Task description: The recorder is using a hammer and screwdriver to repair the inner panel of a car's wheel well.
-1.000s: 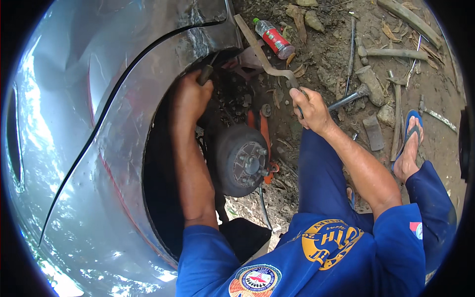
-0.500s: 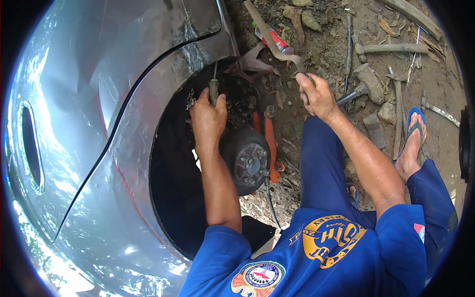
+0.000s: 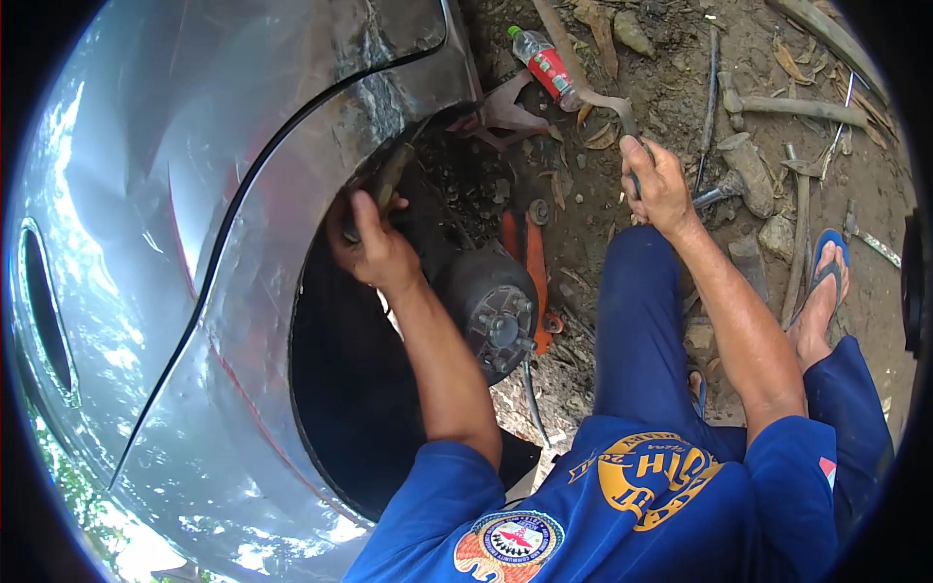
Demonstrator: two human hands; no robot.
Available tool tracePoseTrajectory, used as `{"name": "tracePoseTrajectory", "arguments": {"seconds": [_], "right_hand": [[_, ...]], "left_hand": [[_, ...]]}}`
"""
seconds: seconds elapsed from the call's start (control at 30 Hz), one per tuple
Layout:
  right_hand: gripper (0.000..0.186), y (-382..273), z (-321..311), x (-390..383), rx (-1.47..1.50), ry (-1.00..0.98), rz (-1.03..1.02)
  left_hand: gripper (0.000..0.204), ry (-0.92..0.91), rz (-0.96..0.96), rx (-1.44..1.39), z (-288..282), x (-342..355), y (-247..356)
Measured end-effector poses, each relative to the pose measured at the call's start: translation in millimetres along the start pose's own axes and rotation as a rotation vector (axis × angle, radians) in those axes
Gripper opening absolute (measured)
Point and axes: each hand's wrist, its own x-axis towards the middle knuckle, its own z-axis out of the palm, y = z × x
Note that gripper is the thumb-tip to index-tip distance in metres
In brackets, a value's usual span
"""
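My left hand reaches into the dark wheel arch of a silver-grey car body. Its fingers are closed round the handle of a screwdriver, which lies close to the arch's upper edge. The screwdriver's tip is hidden. Over my knee, my right hand grips one end of a long, bent flat metal bar, whose other end reaches away past the picture's top edge. Below and right of my left hand, a bare wheel hub with studs shows in the arch.
An orange metal part stands beside the hub. A plastic bottle with a red label lies behind the bar. On the dirt at right are a mallet, hammers, stones and a dark rod.
My left hand has drawn the screwdriver down and left, deeper under the arch edge, tilting it. My right hand and the bar have shifted slightly right in view, as has most of the scene.
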Motion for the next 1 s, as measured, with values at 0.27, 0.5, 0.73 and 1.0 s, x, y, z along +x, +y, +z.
{"name": "tracePoseTrajectory", "arguments": {"seconds": [0.27,0.5,0.73,1.0], "right_hand": [[0.043,10.7,0.4,0.6,-0.003,0.021,0.035],[0.040,20.7,1.3,1.9,-0.096,0.044,0.000],[0.041,7.8,-1.2,2.9,-0.083,0.045,0.009],[0.045,20.0,-6.0,2.6,-0.149,-0.015,0.014]], "left_hand": [[0.019,0.389,-0.161,0.078,28.2,22.4,0.1],[0.023,0.262,-0.435,-0.090,-21.3,48.2,-68.1],[0.015,0.194,-0.419,-0.370,-34.4,9.2,-50.7],[0.024,-0.691,-0.505,0.453,-42.4,8.9,-53.7]]}}
